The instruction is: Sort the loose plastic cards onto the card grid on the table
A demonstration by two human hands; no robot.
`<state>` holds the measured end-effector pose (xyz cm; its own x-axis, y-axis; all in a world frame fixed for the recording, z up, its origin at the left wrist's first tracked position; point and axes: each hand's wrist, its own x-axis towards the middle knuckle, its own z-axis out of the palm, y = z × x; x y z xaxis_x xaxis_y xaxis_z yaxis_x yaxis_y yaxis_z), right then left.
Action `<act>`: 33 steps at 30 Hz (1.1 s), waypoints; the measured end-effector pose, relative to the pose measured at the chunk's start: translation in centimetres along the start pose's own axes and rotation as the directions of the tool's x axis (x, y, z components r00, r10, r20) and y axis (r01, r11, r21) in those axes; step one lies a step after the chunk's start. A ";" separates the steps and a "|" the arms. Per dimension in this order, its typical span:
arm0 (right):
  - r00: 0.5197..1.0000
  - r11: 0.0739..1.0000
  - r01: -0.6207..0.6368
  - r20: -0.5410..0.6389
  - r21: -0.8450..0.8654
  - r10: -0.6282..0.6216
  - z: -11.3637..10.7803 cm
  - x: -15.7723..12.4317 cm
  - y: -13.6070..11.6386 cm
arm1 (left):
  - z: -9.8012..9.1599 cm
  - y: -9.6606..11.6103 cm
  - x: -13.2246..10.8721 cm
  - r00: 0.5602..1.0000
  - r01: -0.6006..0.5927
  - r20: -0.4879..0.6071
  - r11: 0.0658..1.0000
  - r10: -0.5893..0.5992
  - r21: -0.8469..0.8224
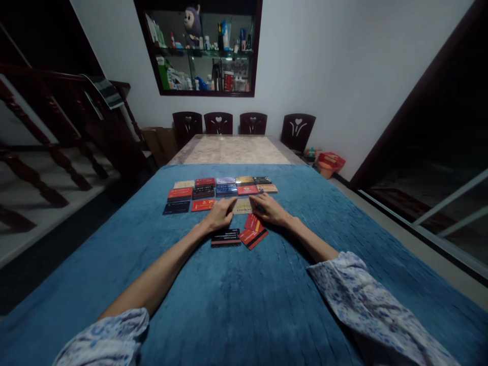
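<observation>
Between my hands a pale gold card (pixel 243 206) lies on the blue cloth. My left hand (pixel 221 212), fingers curled, touches its left edge. At its right edge is my right hand (pixel 267 207), also closed, with the fingertips at the card. Nearer to me are a black card stack (pixel 225 238) and two overlapping red cards (pixel 253 237). Beyond my hands, cards lie in rows, among them a red one (pixel 180 194), a blue one (pixel 226 190) and an orange one (pixel 267 188). A dark card (pixel 176 208) and a red card (pixel 203 205) lie left of my left hand.
The blue cloth (pixel 171 284) covers the near part of the table, with a marbled top (pixel 236 148) past it. Several dark chairs (pixel 298 129) stand at the far end. Left is a wooden railing (pixel 46 137); a shelf niche (pixel 206 93) is in the wall.
</observation>
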<state>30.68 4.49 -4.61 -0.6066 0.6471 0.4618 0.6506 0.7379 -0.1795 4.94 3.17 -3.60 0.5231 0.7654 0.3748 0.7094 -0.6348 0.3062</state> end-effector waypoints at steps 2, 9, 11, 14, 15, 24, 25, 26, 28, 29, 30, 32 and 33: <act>1.000 1.000 0.000 0.004 0.010 0.000 0.0 0.0 0.1 | -0.1 0.0 0.0 1.000 0.012 0.004 1.000 -0.012 0.004; 1.000 0.999 -0.018 0.015 0.043 0.017 -0.2 0.0 0.3 | 0.2 -0.2 0.0 1.000 0.024 -0.009 1.000 -0.024 -0.004; 1.000 0.998 -0.022 0.016 0.056 0.022 -0.3 0.1 0.3 | 0.2 -0.3 0.1 1.000 0.024 -0.009 1.000 -0.024 -0.006; 0.999 0.997 -0.028 0.018 0.067 0.027 -0.3 0.1 0.4 | 0.2 -0.2 0.1 1.000 0.027 0.002 1.000 -0.027 -0.008; 0.999 0.997 -0.031 0.019 0.068 0.030 -0.3 0.1 0.4 | 0.2 -0.2 0.1 1.000 0.029 0.008 1.000 -0.028 -0.008; 1.000 1.000 -0.017 0.011 0.014 0.016 -0.7 0.1 0.1 | -0.3 -0.3 0.0 0.999 0.010 0.042 1.000 -0.010 0.012; 1.000 1.000 -0.012 0.002 0.009 0.012 -0.7 0.0 0.0 | -0.4 -0.3 0.0 0.999 0.004 0.043 1.000 -0.004 0.004; 1.000 1.000 -0.008 -0.006 0.005 0.008 -0.8 0.0 0.0 | -0.5 -0.3 0.0 0.999 -0.004 0.040 1.000 0.004 -0.004; 1.000 1.000 -0.004 -0.011 -0.004 0.004 -0.8 0.0 -0.1 | -0.7 -0.2 -0.1 0.999 -0.021 0.031 1.000 0.021 -0.012; 1.000 1.000 -0.004 -0.009 -0.010 0.004 -0.9 0.0 -0.1 | -0.8 -0.1 -0.1 0.999 -0.028 0.027 1.000 0.029 -0.008; 1.000 1.000 -0.006 -0.004 -0.017 0.006 -0.9 0.0 -0.1 | -0.8 0.0 -0.1 0.999 -0.035 0.026 0.999 0.035 0.000; 1.000 0.999 -0.009 0.011 -0.033 0.009 -0.9 0.0 -0.2 | -0.9 0.1 -0.1 0.998 -0.048 0.029 0.999 0.047 0.024; 1.000 0.999 -0.009 0.018 -0.041 0.010 -0.9 0.1 -0.3 | -1.0 0.1 -0.1 0.998 -0.053 0.034 0.998 0.052 0.037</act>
<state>30.90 4.15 -3.71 -0.6079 0.6579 0.4446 0.6747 0.7232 -0.1476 4.53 2.92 -2.71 0.5749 0.7347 0.3601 0.6977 -0.6701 0.2532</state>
